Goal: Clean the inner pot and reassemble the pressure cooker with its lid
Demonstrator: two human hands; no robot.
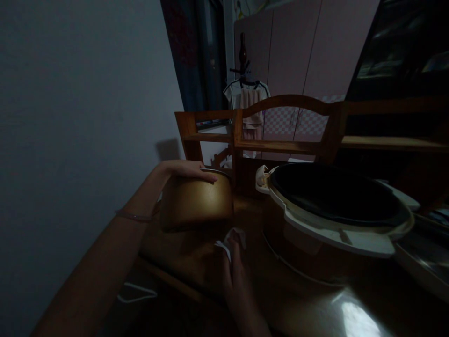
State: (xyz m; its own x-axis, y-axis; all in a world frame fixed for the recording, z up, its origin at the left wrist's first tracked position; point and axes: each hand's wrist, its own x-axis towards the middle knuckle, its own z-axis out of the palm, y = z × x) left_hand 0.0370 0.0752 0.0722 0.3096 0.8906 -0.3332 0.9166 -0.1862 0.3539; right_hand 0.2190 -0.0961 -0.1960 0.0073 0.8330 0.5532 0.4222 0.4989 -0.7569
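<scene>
Left hand (185, 169): palm down on the rim of the gold pot (198, 203), fingers nearly straight. The pot stands upright on the table (315, 304).
Right hand (236, 276): closed around a white cloth (231, 238), just beside the pot's base.
Open rice cooker (333, 229) at right.
Step, apparently: wiping. Next calls for the cloth against the pot's wall.

Dim home room: pink wardrobe (315, 56), hung clothes (251, 112), wooden shelf (280, 146), rice cooker (336, 229) on table (315, 309).

Narrow gap of tabletop (315, 304) between gold pot (196, 203) and open cooker (333, 229), shelf (280, 146) behind.
</scene>
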